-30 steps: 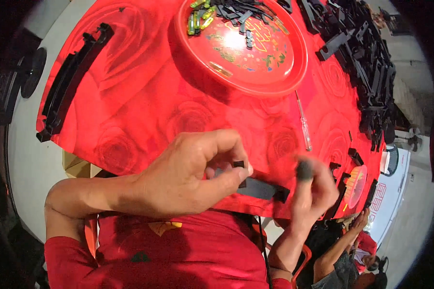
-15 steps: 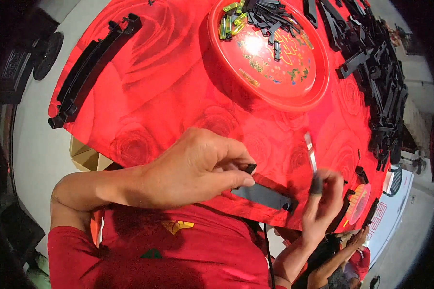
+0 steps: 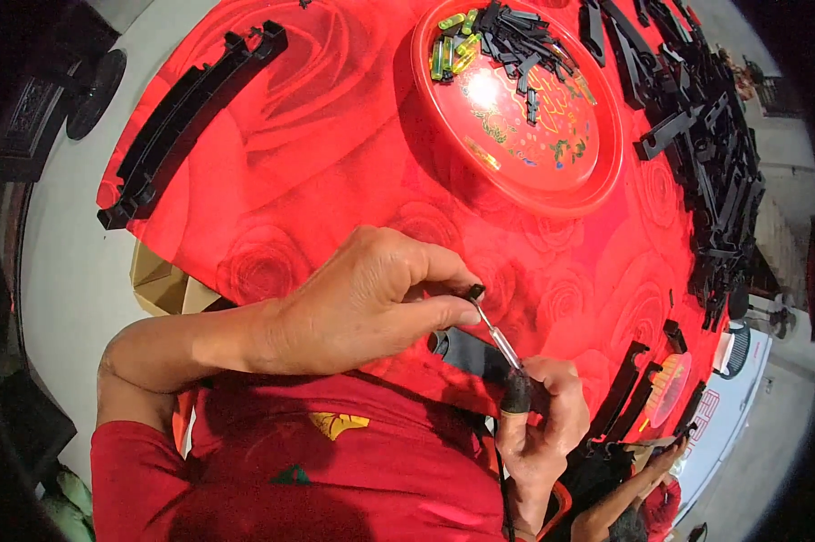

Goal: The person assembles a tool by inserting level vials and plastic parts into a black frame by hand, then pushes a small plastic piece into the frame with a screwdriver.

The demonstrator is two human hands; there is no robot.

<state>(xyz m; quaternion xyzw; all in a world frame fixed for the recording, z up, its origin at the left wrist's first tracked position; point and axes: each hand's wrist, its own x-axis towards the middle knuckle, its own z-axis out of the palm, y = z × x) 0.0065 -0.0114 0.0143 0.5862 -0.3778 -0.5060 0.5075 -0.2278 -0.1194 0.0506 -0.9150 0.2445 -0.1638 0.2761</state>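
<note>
We are noting: right hand point(image 3: 543, 425) now gripping screwdriver point(image 3: 498, 339), tip meeting small black part point(image 3: 476, 292) pinched in left hand point(image 3: 371, 303) (earlier apart), above red tabletop point(image 3: 335, 163). Fastening seemingly starting.

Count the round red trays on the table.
1: the round red tray sits at the table's far side, holding black parts and yellow-green pieces. Nothing hides another that I can see.

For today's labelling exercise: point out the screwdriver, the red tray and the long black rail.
screwdriver point(image 3: 496, 336), head view, on its clear shaft.
red tray point(image 3: 566, 185), head view, on its near rim.
long black rail point(image 3: 186, 113), head view, at mid-length.
</note>
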